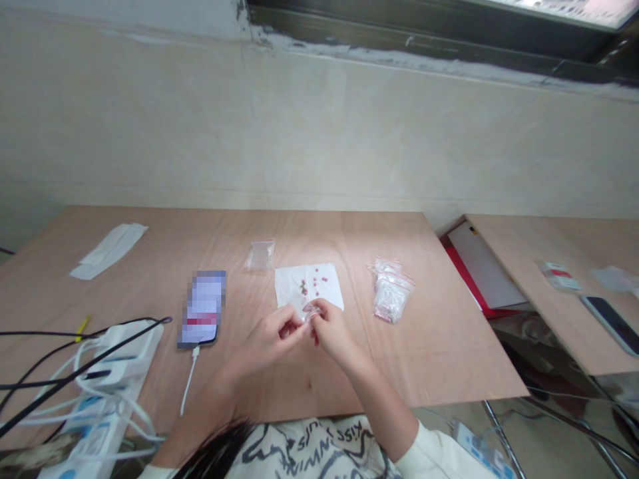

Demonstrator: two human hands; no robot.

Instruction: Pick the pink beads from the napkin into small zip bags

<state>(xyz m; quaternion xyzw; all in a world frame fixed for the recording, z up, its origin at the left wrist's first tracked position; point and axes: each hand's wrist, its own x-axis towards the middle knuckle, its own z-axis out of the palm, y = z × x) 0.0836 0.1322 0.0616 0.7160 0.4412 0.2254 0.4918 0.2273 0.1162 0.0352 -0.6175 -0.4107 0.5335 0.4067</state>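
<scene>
My left hand (280,330) and my right hand (330,327) meet over the near edge of a white paper sheet (289,278). Both have their fingers pinched on a small clear plastic bag (311,313), which they mostly hide; what is inside it I cannot make out. Several small reddish-pink pieces (318,284) lie scattered on the sheet. Left of them sits a tiny cluster with some green in it (303,287). To the right of my hands is a pile of clear zip bags (392,293) with red seal lines. A flat clear bag (260,255) lies behind the sheet, to its left.
A phone (202,309) on a white charging cable (188,382) lies left of my hands. Power strips (127,352) with tangled cables fill the near left corner. A folded white paper strip (110,251) is farther back. A second table (554,326) with another phone (612,324) stands across a gap.
</scene>
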